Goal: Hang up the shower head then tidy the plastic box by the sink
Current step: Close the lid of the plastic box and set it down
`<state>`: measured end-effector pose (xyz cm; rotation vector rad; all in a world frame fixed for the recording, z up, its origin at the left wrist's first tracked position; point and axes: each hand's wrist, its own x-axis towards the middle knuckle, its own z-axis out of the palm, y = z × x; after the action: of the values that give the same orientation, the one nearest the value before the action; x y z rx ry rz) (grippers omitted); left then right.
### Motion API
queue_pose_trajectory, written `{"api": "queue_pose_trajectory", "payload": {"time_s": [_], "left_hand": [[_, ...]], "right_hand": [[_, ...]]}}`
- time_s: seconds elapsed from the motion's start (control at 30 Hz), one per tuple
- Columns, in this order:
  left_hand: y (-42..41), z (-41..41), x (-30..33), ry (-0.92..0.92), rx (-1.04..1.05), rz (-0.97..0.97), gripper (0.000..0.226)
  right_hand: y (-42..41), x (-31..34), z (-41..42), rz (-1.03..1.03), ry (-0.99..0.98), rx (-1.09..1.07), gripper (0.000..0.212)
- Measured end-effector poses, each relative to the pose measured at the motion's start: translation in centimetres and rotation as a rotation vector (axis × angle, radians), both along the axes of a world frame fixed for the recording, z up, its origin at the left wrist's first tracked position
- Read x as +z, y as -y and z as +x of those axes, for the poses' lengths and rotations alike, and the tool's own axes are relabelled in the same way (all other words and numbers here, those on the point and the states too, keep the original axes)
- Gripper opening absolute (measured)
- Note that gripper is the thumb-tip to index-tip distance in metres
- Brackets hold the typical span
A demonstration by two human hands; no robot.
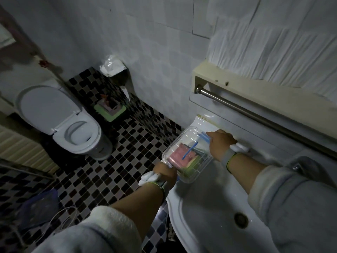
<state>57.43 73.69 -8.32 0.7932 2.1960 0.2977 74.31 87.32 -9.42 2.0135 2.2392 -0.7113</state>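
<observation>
A clear plastic box [187, 154] with a lid rests on the left rim of the white sink [209, 212]. Inside it I see a pink and green sponge and a blue toothbrush-like stick. My left hand [165, 173] grips the box's near left corner. My right hand [221, 143] holds the box's far right edge, near a blue clip. The shower head is not in view.
A metal towel rail [255, 114] runs along the wall above the sink. A toilet [60, 117] with its lid up stands at the left on the chequered floor. A green tray [110, 111] with small items lies on the floor beside it. A paper pack [112, 65] sits on a ledge.
</observation>
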Motion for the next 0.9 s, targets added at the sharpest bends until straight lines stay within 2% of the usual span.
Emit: {"api": "queue_pose_trajectory", "payload": {"time_s": [0.1, 0.2, 0.3, 0.4, 0.7, 0.9], "left_hand": [[-0.4, -0.4, -0.5, 0.006, -0.005, -0.025, 0.041], [-0.8, -1.2, -1.1, 0.073, 0.011, -0.038, 0.040], [-1.0, -1.4, -0.4, 0.206, 0.078, -0.040, 0.032], [-1.5, -1.5, -0.3, 0.258, 0.147, -0.018, 0.021], [-2.5, -2.4, -0.4, 0.171, 0.171, -0.006, 0.032], [-2.5, -2.2, -0.5, 0.237, 0.206, 0.006, 0.025]], "right_hand": [[-0.5, -0.9, -0.2, -0.056, 0.014, -0.015, 0.046], [-1.0, -2.0, 0.0, -0.040, -0.052, -0.010, 0.041], [-1.1, -3.3, 0.3, -0.009, -0.182, -0.107, 0.035], [-0.8, -3.9, 0.5, 0.008, -0.224, -0.133, 0.036], [0.6, -3.6, 1.6, 0.047, -0.242, -0.141, 0.039], [-0.4, -2.9, 1.9, -0.033, -0.236, -0.176, 0.033]]}}
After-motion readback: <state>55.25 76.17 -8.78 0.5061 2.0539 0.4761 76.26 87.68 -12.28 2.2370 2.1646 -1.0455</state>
